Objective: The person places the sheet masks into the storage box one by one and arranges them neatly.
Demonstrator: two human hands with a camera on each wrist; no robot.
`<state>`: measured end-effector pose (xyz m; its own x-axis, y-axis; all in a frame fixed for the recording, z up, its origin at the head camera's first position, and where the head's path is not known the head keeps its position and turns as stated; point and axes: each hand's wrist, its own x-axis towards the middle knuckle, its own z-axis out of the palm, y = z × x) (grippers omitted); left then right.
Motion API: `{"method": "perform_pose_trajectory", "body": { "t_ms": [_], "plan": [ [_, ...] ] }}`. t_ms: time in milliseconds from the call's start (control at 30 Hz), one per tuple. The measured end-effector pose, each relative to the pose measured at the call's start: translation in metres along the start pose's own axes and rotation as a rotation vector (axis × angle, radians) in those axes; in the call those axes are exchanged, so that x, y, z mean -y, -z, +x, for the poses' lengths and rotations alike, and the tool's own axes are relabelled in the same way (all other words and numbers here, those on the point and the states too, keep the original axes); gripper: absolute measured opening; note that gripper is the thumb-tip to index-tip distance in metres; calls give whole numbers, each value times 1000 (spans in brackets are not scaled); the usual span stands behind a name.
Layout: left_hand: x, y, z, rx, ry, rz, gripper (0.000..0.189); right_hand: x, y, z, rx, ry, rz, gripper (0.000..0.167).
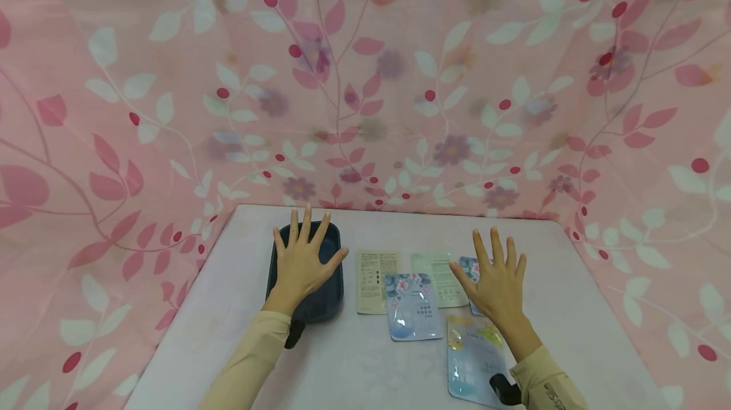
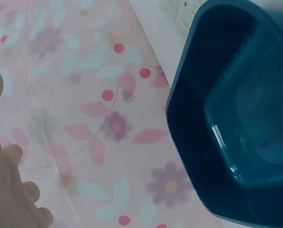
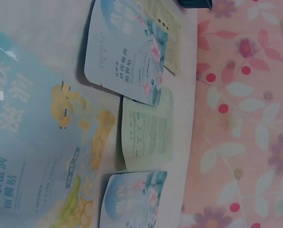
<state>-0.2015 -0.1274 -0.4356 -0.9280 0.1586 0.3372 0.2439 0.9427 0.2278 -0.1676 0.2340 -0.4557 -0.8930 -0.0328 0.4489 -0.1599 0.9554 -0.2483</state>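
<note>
My left hand [image 1: 301,261] hovers flat with fingers spread over a dark blue tray [image 1: 337,283] on the white table [image 1: 240,283]; the tray's hollow [image 2: 236,109] holds nothing. My right hand [image 1: 495,273] is spread open above several flat sachets. A blue floral sachet [image 1: 412,306] lies in the middle, a cream one [image 1: 374,280] to its left, a pale green one [image 1: 438,275] behind. A second blue floral sachet [image 1: 467,266] is partly hidden under my right hand, and a larger blue sachet with yellow print [image 1: 473,359] lies near my right wrist. Neither hand holds anything.
A pink cloth with leaves and flowers [image 1: 365,80] hangs behind and on both sides of the table. Bare white tabletop [image 1: 577,296] lies right of the sachets and in front of them. A dark wrist strap [image 1: 505,390] shows at my right sleeve.
</note>
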Motion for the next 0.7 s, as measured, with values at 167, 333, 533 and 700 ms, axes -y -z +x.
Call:
{"method": "perform_pose_trajectory", "body": {
  "t_ms": [167,333,533,700],
  "plan": [
    [-4,2,-7,33,8,-13,79,-1,0,-6,1,2,6,78],
    [-11,1,-20,29,-7,-54,76,-5,0,-17,7,0,-17,73],
    [-17,-7,-40,-64,-48,-139,68,-12,-3,-32,15,-25,-33,68],
    [-18,-17,-51,-227,-92,-186,51,-17,-6,-41,4,-47,-28,63]
  ]
}}
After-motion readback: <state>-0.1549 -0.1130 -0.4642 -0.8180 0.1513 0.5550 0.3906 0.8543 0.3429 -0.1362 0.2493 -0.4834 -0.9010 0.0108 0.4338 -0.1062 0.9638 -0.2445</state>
